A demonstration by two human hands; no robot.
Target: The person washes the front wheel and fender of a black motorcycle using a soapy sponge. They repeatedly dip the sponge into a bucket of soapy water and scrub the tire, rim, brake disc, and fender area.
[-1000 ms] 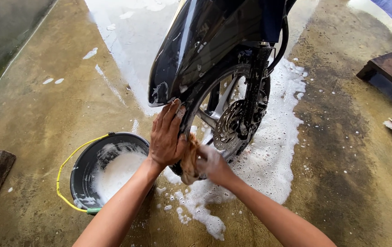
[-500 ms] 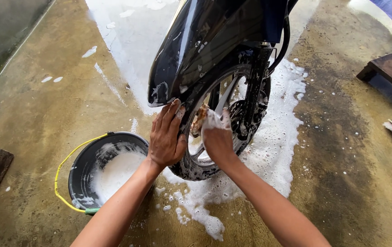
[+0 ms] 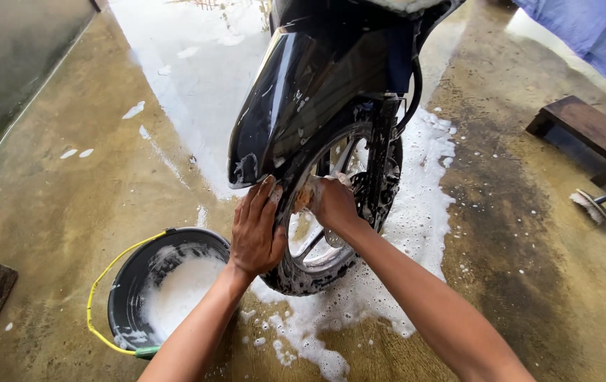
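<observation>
no packages, labels, signs or screens show anywhere in the view.

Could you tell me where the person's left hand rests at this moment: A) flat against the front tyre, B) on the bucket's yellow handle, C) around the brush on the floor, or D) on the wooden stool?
A: the left hand lies open against the tyre, beside the bucket, while the right hand presses a sponge into the wheel.
</observation>
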